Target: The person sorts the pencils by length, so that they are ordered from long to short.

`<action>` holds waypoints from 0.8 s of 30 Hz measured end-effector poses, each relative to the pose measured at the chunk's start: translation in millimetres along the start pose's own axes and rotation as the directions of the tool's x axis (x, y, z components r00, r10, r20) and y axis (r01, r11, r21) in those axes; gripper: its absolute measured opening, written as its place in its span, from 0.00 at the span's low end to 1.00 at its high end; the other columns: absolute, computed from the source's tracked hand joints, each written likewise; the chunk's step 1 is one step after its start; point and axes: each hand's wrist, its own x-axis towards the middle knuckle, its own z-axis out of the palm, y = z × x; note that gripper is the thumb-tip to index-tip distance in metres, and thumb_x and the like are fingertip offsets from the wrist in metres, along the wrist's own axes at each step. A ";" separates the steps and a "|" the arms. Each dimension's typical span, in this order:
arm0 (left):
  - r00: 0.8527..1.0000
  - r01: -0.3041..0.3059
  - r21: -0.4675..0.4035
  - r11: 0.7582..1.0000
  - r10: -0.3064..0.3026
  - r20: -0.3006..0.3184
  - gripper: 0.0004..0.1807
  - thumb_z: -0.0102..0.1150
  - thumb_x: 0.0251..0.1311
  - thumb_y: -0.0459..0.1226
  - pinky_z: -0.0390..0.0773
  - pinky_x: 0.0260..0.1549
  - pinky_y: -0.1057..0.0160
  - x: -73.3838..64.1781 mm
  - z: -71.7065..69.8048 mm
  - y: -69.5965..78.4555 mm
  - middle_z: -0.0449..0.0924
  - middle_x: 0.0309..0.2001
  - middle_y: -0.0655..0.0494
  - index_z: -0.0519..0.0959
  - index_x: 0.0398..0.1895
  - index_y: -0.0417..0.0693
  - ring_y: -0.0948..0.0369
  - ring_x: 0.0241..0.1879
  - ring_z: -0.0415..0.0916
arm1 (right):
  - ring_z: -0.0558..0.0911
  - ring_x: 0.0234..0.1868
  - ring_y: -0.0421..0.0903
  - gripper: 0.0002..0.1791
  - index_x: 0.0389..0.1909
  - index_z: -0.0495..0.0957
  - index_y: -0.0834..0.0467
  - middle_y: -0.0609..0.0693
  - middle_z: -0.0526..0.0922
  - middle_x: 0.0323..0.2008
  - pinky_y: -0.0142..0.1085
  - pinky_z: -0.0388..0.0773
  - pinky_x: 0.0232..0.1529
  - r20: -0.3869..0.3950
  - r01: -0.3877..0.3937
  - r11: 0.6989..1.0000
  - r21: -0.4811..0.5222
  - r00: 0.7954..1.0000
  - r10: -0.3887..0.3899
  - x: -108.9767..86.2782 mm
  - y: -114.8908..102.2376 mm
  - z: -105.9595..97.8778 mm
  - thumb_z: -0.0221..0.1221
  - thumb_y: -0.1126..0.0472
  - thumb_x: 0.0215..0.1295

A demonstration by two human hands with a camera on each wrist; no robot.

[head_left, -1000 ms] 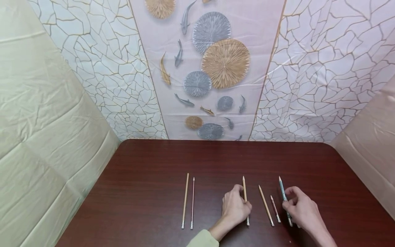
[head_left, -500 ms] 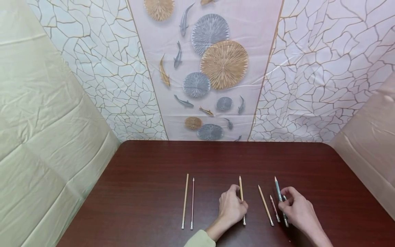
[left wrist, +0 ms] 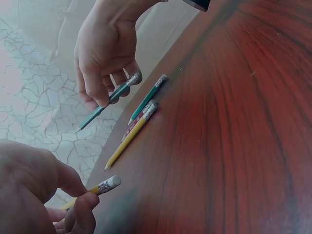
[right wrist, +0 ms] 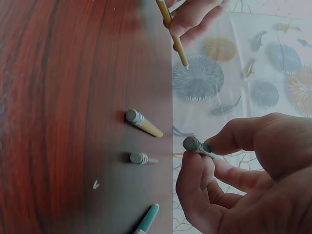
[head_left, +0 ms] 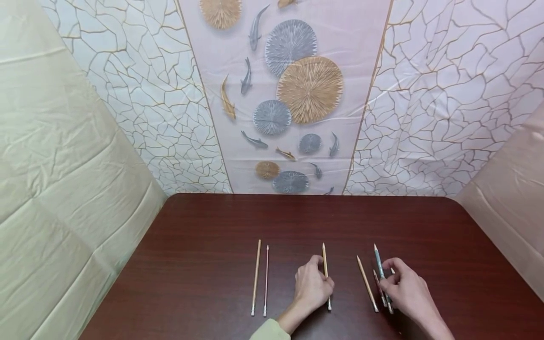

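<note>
My left hand [head_left: 312, 285] pinches a yellow pencil [head_left: 325, 259] between thumb and fingers, tip pointing away and eraser toward me. In the left wrist view, its white eraser [left wrist: 114, 181] sticks out past the fingers. My right hand [head_left: 410, 290] pinches a teal pencil [head_left: 378, 259], held above the table in the left wrist view [left wrist: 105, 108]. Below and beside that hand lie a short red pencil [head_left: 377, 282] and a green pencil [left wrist: 146, 101], mostly hidden by the hand in the head view. Between my hands lies another yellow pencil [head_left: 367, 283].
Farther left on the dark wooden table [head_left: 191, 264] lie a long yellow pencil [head_left: 256, 278] and a thin reddish pencil [head_left: 266, 281], side by side. A small white scrap [right wrist: 96, 185] sits on the tabletop. Patterned cloth [head_left: 289, 141] hangs behind the table's far edge.
Both hands have shifted left, each carrying its pencil. The teal pencil has come over toward the short red one, and the green pencil's tip now shows behind the right hand.
</note>
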 end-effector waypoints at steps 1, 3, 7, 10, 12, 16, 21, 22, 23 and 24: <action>1.000 -0.002 0.000 1.000 0.002 -0.003 0.21 0.67 0.38 0.30 0.77 0.29 0.59 0.2 -0.6 -0.6 0.80 0.19 0.66 0.81 0.42 0.43 0.65 0.23 0.76 | 0.77 0.17 0.41 0.18 0.46 0.73 0.59 0.43 0.80 0.22 0.37 0.71 0.28 0.005 -0.004 1.000 0.008 1.000 0.004 -0.1 -0.6 0.4 0.62 0.68 0.53; 1.000 0.000 0.000 1.000 0.000 -0.005 0.21 0.67 0.38 0.30 0.77 0.30 0.58 -0.2 -2.1 -1.3 0.80 0.19 0.66 0.81 0.42 0.43 0.65 0.23 0.77 | 0.77 0.17 0.41 0.18 0.47 0.73 0.59 0.43 0.80 0.23 0.37 0.71 0.28 0.011 -0.007 1.000 0.015 1.000 0.007 -0.1 -1.7 1.5 0.61 0.68 0.54; 1.000 -0.003 0.000 1.000 0.003 -0.013 0.21 0.68 0.38 0.29 0.77 0.29 0.58 -0.8 -5.3 -2.2 0.79 0.19 0.68 0.81 0.42 0.43 0.66 0.23 0.76 | 0.76 0.19 0.40 0.19 0.47 0.74 0.59 0.43 0.80 0.22 0.38 0.71 0.28 0.003 0.003 1.000 0.004 1.000 -0.003 0.3 -3.8 3.6 0.61 0.68 0.52; 0.999 -0.014 0.005 1.000 0.015 -0.028 0.21 0.68 0.37 0.28 0.77 0.29 0.59 -0.6 -7.9 -2.5 0.78 0.19 0.69 0.81 0.42 0.44 0.66 0.22 0.76 | 0.76 0.18 0.40 0.19 0.47 0.74 0.59 0.43 0.80 0.22 0.38 0.70 0.28 0.002 0.002 1.000 -0.001 1.000 -0.002 0.9 -5.5 4.8 0.61 0.68 0.52; 0.999 -0.021 0.007 1.000 0.021 -0.037 0.21 0.68 0.37 0.28 0.77 0.29 0.59 -0.2 -9.5 -3.3 0.78 0.19 0.68 0.82 0.41 0.44 0.66 0.22 0.75 | 0.77 0.17 0.41 0.20 0.48 0.73 0.59 0.43 0.79 0.22 0.38 0.71 0.28 0.015 -0.014 1.000 0.013 1.000 0.014 1.0 -7.3 5.4 0.60 0.68 0.52; 0.999 -0.012 0.008 1.000 0.012 -0.032 0.21 0.67 0.37 0.28 0.77 0.29 0.58 -0.3 -12.5 -5.4 0.78 0.19 0.66 0.82 0.41 0.43 0.66 0.22 0.75 | 0.78 0.17 0.42 0.20 0.48 0.73 0.59 0.44 0.79 0.23 0.37 0.71 0.28 0.030 -0.029 0.999 0.031 0.999 0.028 0.6 -10.8 7.9 0.60 0.68 0.52; 1.000 0.001 0.010 1.000 -0.001 -0.021 0.21 0.66 0.38 0.28 0.78 0.31 0.56 -0.8 -15.2 -9.2 0.79 0.19 0.65 0.82 0.42 0.41 0.66 0.22 0.76 | 0.79 0.17 0.43 0.20 0.49 0.73 0.60 0.46 0.79 0.24 0.36 0.74 0.23 0.042 -0.041 0.996 0.079 0.998 0.038 0.0 -16.0 12.6 0.59 0.69 0.53; 1.000 0.000 0.012 1.000 0.001 -0.021 0.21 0.66 0.38 0.28 0.78 0.31 0.56 -0.8 -15.8 -9.9 0.79 0.19 0.65 0.82 0.42 0.42 0.66 0.22 0.76 | 0.79 0.16 0.43 0.20 0.49 0.72 0.60 0.46 0.79 0.24 0.36 0.74 0.22 0.044 -0.042 0.996 0.083 0.998 0.038 0.0 -16.8 13.4 0.59 0.69 0.53; 1.000 0.000 0.013 1.000 0.000 -0.023 0.21 0.66 0.37 0.28 0.78 0.31 0.56 -0.8 -16.3 -10.5 0.79 0.19 0.65 0.82 0.42 0.42 0.66 0.22 0.76 | 0.79 0.16 0.44 0.20 0.49 0.72 0.60 0.46 0.79 0.24 0.36 0.74 0.22 0.045 -0.041 0.995 0.087 0.998 0.038 0.0 -17.6 14.0 0.59 0.69 0.53; 1.000 0.001 0.015 1.000 -0.001 -0.024 0.21 0.66 0.37 0.28 0.78 0.31 0.56 -0.8 -17.3 -10.7 0.79 0.19 0.65 0.82 0.42 0.42 0.67 0.22 0.76 | 0.79 0.16 0.44 0.20 0.48 0.72 0.60 0.46 0.79 0.24 0.36 0.74 0.22 0.046 -0.039 0.996 0.085 0.998 0.036 0.0 -18.3 14.4 0.59 0.69 0.53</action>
